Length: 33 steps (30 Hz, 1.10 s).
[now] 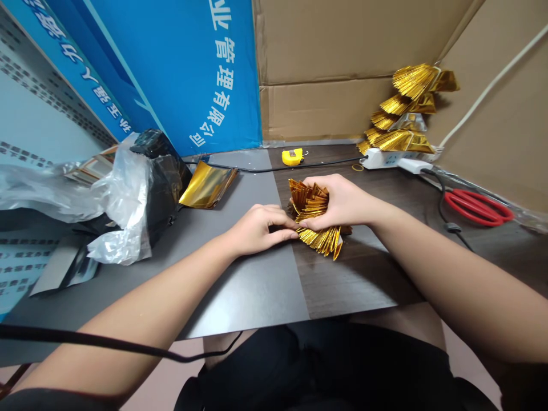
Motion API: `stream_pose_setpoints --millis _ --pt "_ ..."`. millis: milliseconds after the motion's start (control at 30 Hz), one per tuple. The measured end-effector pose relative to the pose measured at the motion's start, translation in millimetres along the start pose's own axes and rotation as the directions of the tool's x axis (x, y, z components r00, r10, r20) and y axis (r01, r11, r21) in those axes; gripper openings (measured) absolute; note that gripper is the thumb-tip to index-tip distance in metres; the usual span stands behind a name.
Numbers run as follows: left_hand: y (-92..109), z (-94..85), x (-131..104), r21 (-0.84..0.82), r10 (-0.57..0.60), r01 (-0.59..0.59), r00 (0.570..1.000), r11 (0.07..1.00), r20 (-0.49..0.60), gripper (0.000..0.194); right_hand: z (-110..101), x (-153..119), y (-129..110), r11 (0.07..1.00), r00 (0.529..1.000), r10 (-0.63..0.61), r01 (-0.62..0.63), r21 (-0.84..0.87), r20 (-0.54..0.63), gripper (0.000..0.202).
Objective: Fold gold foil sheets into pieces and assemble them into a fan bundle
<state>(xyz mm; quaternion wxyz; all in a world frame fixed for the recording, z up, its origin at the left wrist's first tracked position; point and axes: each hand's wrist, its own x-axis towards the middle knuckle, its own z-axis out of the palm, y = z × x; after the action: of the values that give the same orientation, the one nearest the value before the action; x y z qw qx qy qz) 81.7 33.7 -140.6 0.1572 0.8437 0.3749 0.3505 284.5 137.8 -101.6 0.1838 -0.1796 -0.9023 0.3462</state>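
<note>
Gold foil bundle [317,220] in right hand [345,202], left hand [257,228] pinching edge

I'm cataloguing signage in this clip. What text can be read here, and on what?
"业管理有限公司" in white, running sideways on the blue board.
More white characters on the blue strip to its left: too skewed to read.
Small print on the grey panel: blurred.
Yellow tape measure: label too small.

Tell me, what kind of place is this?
Probably a small craft or piecework bench. Folded gold foil pieces are in both hands, finished bundles stack against cardboard walls, and red scissors lie nearby.
</note>
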Motion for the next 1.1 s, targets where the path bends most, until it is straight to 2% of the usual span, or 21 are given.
stream_pose_setpoints --millis 567,833,1100 --pt "2.2 1.8 0.2 0.001 0.085 -0.085 0.995 0.996 -0.053 0.010 -0.6 0.9 5.2 0.990 0.999 -0.045 0.046 0.133 -0.009 0.038" --pt "8.1 2.6 1.5 0.066 0.135 -0.128 0.985 0.990 -0.104 0.010 -1.4 1.3 9.4 0.979 0.998 -0.068 0.068 0.190 -0.009 0.041" --pt "15.4 6.6 3.1 0.201 0.109 -0.064 0.969 0.978 -0.221 0.011 0.2 2.1 17.1 0.948 0.991 -0.122 0.134 0.290 -0.059 0.050"
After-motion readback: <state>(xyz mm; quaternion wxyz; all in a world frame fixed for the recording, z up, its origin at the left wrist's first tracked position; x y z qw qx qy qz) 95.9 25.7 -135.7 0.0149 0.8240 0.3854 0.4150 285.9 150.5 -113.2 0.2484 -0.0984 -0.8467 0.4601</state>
